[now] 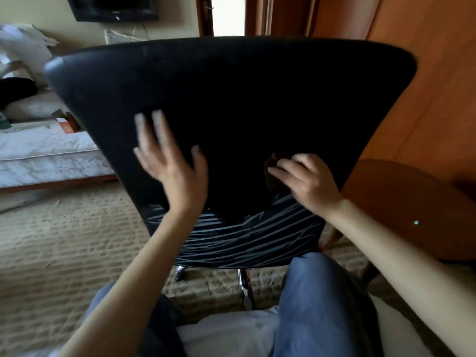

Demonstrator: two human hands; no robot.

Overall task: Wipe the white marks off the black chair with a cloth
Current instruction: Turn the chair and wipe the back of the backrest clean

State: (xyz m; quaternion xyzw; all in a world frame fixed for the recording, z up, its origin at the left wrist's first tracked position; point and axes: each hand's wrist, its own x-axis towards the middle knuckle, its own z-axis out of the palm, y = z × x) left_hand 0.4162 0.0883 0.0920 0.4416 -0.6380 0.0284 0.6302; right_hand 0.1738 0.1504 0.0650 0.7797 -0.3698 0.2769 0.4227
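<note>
Head view: a person's right hand (306,179) curls round a dark cloth (274,173) pressed to the black chair (244,99) back; the white marks (244,238) streak crosswise just below it, while the left hand (170,161), fingers spread, rests alongside on the chair

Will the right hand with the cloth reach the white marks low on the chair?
Probably yes: the right hand holds the cloth against the black chair just above the white marks, with nothing between them.
</note>
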